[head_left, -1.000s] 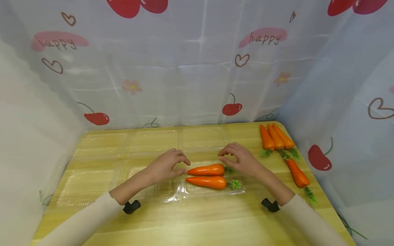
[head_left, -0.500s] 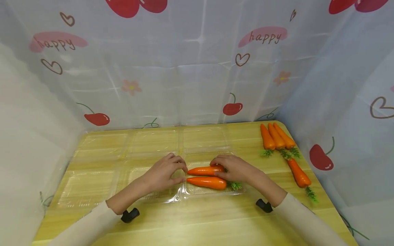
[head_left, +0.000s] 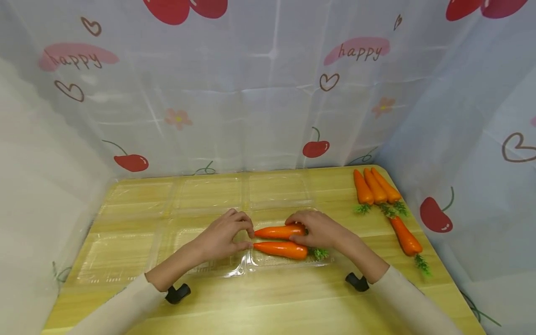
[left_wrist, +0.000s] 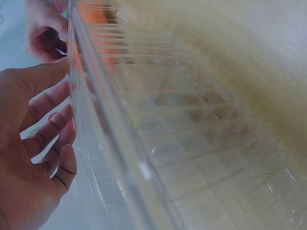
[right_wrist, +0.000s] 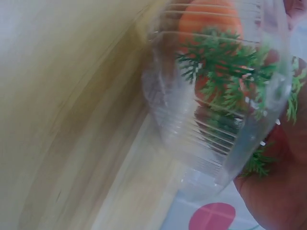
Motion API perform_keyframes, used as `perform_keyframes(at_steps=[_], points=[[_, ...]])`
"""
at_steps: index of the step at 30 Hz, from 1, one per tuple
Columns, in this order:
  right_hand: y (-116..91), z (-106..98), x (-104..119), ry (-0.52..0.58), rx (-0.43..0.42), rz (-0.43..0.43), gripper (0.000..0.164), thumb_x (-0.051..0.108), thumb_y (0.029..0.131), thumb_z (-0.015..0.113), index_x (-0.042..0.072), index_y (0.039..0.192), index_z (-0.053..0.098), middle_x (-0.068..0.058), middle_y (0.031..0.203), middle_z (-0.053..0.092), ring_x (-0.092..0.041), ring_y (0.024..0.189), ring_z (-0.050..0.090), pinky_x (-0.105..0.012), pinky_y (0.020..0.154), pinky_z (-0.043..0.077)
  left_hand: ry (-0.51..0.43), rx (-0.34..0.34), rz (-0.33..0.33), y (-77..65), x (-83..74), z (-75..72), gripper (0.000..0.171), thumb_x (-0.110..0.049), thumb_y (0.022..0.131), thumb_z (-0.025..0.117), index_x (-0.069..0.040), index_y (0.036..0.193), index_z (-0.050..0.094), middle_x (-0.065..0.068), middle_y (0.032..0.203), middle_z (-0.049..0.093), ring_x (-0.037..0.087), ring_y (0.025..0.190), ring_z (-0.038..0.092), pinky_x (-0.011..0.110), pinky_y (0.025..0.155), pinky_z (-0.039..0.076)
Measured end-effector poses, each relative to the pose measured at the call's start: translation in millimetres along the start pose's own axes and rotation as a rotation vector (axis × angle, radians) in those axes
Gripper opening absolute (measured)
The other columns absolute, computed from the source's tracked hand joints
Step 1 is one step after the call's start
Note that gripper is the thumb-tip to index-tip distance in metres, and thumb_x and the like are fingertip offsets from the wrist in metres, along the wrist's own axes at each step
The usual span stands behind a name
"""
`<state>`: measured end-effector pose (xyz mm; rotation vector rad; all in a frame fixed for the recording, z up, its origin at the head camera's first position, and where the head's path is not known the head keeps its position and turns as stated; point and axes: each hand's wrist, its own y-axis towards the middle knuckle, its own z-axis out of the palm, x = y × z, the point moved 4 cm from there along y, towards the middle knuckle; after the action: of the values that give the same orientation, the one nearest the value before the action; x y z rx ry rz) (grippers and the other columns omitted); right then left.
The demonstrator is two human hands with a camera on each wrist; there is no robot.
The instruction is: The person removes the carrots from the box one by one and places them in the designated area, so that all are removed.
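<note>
Two orange carrots lie side by side in a clear plastic container (head_left: 259,266), tips to the left. My right hand (head_left: 320,229) grips the leafy end of the farther carrot (head_left: 272,232), with its thumb on the near side and fingers on the far side. That hand covers part of the green tops. The nearer carrot (head_left: 280,250) lies just below the thumb. At the carrots' tips, my left hand (head_left: 224,235) has its fingers loosely bent. The left wrist view shows the left hand's fingers (left_wrist: 53,129) beside the clear container wall. Green leaves (right_wrist: 218,57) show through the container in the right wrist view.
More clear containers (head_left: 209,177) stand in two rows to the left and behind. Three carrots (head_left: 377,186) lie at the back right, with another carrot (head_left: 405,236) in front of them. A printed curtain (head_left: 251,111) hangs behind the wooden table (head_left: 251,307).
My right hand has moved left and down onto the farther carrot's leafy end and taken hold of it. The left hand has shifted slightly, staying by the tips.
</note>
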<state>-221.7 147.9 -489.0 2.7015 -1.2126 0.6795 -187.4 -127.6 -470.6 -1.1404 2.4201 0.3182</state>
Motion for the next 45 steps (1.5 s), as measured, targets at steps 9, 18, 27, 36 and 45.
perform_keyframes(at_steps=[9,18,27,36,45], points=[[-25,-20,1,0.102,-0.166,0.061,0.037,0.04,0.092,0.085,0.029,0.124,0.071,0.013,0.117,0.071,-0.007,0.098,0.063,-0.032,0.085,0.059,-0.003,-0.005,-0.006,0.6,0.7,2.1,0.014,-0.031,0.093,0.087,-0.025,0.102,0.076,-0.006,0.125,0.069,0.017,0.115,0.054,0.044,0.098,0.053],[-73,-40,-26,0.224,-0.382,0.135,0.034,0.029,0.093,0.087,0.025,0.123,0.072,0.008,0.113,0.074,-0.008,0.093,0.067,-0.033,0.083,0.062,-0.02,-0.018,0.001,1.7,0.8,1.3,0.016,-0.031,0.094,0.086,-0.024,0.103,0.076,-0.007,0.124,0.068,0.016,0.112,0.052,0.042,0.095,0.052],[-127,-27,-64,0.217,-0.501,0.317,0.035,0.025,0.092,0.088,0.016,0.122,0.072,-0.001,0.11,0.074,-0.009,0.089,0.066,-0.023,0.081,0.061,-0.034,-0.018,-0.013,-1.5,2.3,2.5,0.018,-0.03,0.094,0.086,-0.023,0.107,0.076,-0.007,0.123,0.068,0.015,0.112,0.051,0.041,0.095,0.052],[-185,-25,-88,0.202,-0.495,0.536,0.036,0.032,0.097,0.083,0.014,0.124,0.067,-0.008,0.116,0.071,0.004,0.089,0.061,-0.018,0.076,0.054,-0.079,-0.021,-0.016,-2.7,3.9,5.0,0.017,-0.029,0.094,0.086,-0.026,0.107,0.074,-0.01,0.124,0.066,0.014,0.112,0.049,0.041,0.096,0.051],[-224,-23,-104,0.091,-0.471,0.674,0.046,0.041,0.096,0.081,0.007,0.122,0.066,-0.014,0.11,0.074,0.007,0.078,0.052,-0.021,0.067,0.045,-0.085,-0.026,-0.022,-4.1,5.4,4.6,0.018,-0.028,0.095,0.086,-0.024,0.109,0.075,-0.009,0.126,0.066,0.014,0.112,0.049,0.043,0.097,0.051]])
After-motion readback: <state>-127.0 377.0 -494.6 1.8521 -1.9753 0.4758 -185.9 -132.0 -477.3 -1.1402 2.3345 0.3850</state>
